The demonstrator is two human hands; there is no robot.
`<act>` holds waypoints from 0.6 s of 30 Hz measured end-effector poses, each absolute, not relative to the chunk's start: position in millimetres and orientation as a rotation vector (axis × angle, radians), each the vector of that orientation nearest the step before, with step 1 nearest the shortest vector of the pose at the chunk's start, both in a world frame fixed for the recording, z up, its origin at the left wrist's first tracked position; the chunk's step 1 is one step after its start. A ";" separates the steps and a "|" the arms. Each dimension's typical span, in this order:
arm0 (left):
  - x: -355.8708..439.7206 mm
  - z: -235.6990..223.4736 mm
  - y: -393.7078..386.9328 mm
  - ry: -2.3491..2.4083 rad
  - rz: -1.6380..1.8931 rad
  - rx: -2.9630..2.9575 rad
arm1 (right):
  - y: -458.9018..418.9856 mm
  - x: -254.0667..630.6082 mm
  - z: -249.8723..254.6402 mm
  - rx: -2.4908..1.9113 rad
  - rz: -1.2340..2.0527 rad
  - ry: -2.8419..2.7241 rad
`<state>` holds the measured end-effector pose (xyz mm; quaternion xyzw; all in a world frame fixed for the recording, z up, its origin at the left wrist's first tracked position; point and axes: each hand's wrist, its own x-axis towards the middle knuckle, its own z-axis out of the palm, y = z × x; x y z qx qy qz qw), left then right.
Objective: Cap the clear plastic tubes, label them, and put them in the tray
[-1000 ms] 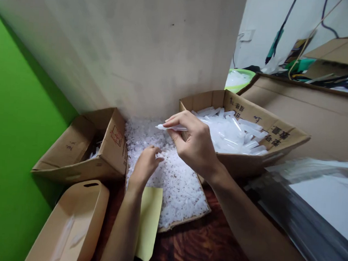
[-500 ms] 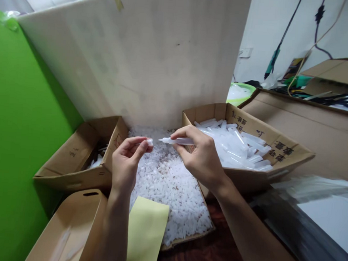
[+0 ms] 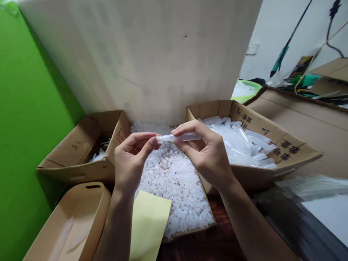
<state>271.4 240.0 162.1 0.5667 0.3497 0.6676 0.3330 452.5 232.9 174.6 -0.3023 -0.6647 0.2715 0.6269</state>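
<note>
Between the fingertips of my left hand (image 3: 132, 155) is a small clear cap (image 3: 159, 139), pinched at its sides. My right hand (image 3: 206, 152) grips a slim translucent plastic tube (image 3: 188, 136), held about level with its narrow tip pointing left. The tip meets the cap, and its end is hidden inside or behind it. Below both hands spreads a layer of small white translucent pieces (image 3: 178, 194) on cardboard. Just right of my right hand, a cardboard box (image 3: 297, 155) holds many similar tubes (image 3: 238, 145).
A second cardboard box (image 3: 62, 150) stands on the left with a few white pieces inside. In front of it, a tan tray (image 3: 81, 197) holds two slim translucent pieces. Yellow paper (image 3: 149, 228) lies near my left forearm. A green panel (image 3: 15, 135) and a white board (image 3: 155, 57) rise behind.
My hands have come together, closing the gap between the tube's tip and the cap. The whole view has shifted slightly.
</note>
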 end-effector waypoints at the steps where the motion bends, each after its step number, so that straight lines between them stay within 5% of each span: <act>1: 272.1 162.8 238.5 0.898 1.720 1.498 | 232.7 452.7 174.6 -0.691 0.643 -1.518; 10: 274.2 168.5 229.0 0.763 1.723 1.728 | 235.3 456.8 175.7 -0.724 0.873 -1.526; 18: 267.0 175.0 224.4 1.129 1.451 1.979 | 235.1 453.9 173.3 -0.714 0.783 -1.566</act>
